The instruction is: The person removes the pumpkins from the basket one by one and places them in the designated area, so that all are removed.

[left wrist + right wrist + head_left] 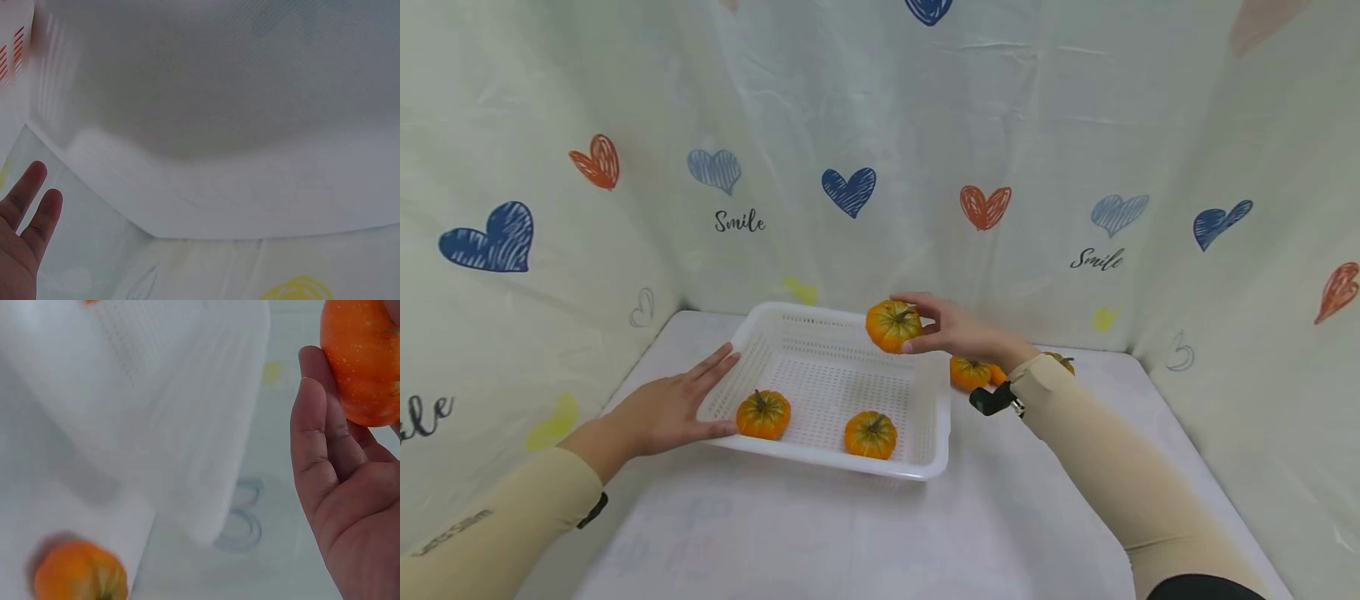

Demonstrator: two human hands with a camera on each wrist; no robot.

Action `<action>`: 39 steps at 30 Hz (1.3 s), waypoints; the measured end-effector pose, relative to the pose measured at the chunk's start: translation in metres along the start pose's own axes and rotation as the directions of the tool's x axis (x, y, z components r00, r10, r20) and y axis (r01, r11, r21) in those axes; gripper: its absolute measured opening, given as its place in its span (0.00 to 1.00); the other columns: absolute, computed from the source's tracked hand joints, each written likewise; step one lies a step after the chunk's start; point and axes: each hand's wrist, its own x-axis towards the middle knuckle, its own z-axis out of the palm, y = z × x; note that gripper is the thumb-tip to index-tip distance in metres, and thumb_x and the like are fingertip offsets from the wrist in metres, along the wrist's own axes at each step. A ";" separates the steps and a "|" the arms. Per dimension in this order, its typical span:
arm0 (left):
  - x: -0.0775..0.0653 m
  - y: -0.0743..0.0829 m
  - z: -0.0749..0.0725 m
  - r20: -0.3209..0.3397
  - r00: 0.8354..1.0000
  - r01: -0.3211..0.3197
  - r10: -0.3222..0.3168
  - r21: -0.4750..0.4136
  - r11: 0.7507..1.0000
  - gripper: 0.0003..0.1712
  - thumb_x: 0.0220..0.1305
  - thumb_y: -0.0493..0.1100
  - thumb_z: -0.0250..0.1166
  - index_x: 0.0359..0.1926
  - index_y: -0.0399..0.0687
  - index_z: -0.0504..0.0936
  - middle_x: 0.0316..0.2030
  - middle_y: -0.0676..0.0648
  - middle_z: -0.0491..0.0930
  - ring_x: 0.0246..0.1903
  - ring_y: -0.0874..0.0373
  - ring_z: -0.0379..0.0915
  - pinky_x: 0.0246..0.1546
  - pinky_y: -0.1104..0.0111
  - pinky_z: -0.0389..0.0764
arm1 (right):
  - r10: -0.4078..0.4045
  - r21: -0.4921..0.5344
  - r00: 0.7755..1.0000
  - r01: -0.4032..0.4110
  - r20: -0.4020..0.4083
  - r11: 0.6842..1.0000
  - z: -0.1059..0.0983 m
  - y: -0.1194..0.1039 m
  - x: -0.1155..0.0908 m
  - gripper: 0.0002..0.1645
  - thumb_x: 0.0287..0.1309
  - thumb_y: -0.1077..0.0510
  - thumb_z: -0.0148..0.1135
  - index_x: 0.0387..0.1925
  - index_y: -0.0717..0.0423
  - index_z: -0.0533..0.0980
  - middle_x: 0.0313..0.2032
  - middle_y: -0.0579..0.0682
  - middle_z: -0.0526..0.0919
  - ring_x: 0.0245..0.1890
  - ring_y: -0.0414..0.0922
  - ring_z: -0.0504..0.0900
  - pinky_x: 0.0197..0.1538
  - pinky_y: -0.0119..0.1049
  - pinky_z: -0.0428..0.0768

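Observation:
My right hand (951, 327) grips a small orange pumpkin (892, 326) over the far right part of a white plastic basket (936, 454). In the right wrist view, the fingers (310, 431) curve beneath the held pumpkin (359, 359). At the basket's left side is my left hand (677, 410), its fingers spread straight along the rim and its thumb by the near left corner. Inside the basket, one pumpkin (763, 414) sits at the near left and another pumpkin (870, 434) near the front edge, both stem up. The left wrist view catches two straight fingers (42, 222).
Right of the basket, partly hidden behind my right forearm, several more pumpkins (968, 374) lie on the white-covered table (820, 533). A pale curtain (917, 108) printed with hearts rises behind the table and along both sides.

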 end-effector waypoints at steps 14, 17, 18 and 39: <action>-0.001 -0.003 0.004 -0.014 1.000 -0.020 0.020 0.001 1.000 0.59 0.60 0.77 0.55 0.80 0.51 0.45 0.79 0.46 0.41 0.57 0.32 0.73 0.51 0.40 0.76 | 0.142 0.017 0.966 -0.142 -0.217 0.990 -0.027 0.069 -0.094 0.48 0.59 0.49 0.72 0.75 0.41 0.59 0.74 0.54 0.56 0.70 0.61 0.59 0.65 0.63 0.65; -0.001 -0.004 0.005 -0.016 1.000 -0.021 0.021 0.001 1.000 0.59 0.60 0.76 0.56 0.80 0.52 0.45 0.79 0.46 0.41 0.57 0.33 0.72 0.52 0.40 0.76 | 0.246 0.055 0.946 -0.240 -0.213 0.969 -0.015 0.091 -0.109 0.50 0.58 0.45 0.72 0.76 0.39 0.57 0.75 0.58 0.53 0.65 0.60 0.68 0.62 0.60 0.70; -0.001 -0.004 0.005 -0.018 1.000 -0.022 0.022 0.002 1.000 0.59 0.60 0.76 0.56 0.80 0.52 0.45 0.79 0.46 0.41 0.57 0.33 0.73 0.51 0.40 0.76 | 0.278 0.072 0.938 -0.269 -0.206 0.960 -0.011 0.098 -0.113 0.51 0.57 0.44 0.72 0.76 0.38 0.56 0.75 0.59 0.52 0.64 0.59 0.70 0.61 0.58 0.73; -0.001 -0.004 0.005 -0.012 1.000 -0.010 0.010 -0.001 1.000 0.59 0.60 0.76 0.56 0.80 0.52 0.44 0.79 0.45 0.40 0.58 0.32 0.72 0.51 0.40 0.76 | 0.341 0.106 0.902 -0.324 -0.266 0.940 0.035 0.155 -0.121 0.50 0.56 0.47 0.74 0.75 0.47 0.58 0.71 0.70 0.56 0.60 0.61 0.71 0.54 0.49 0.80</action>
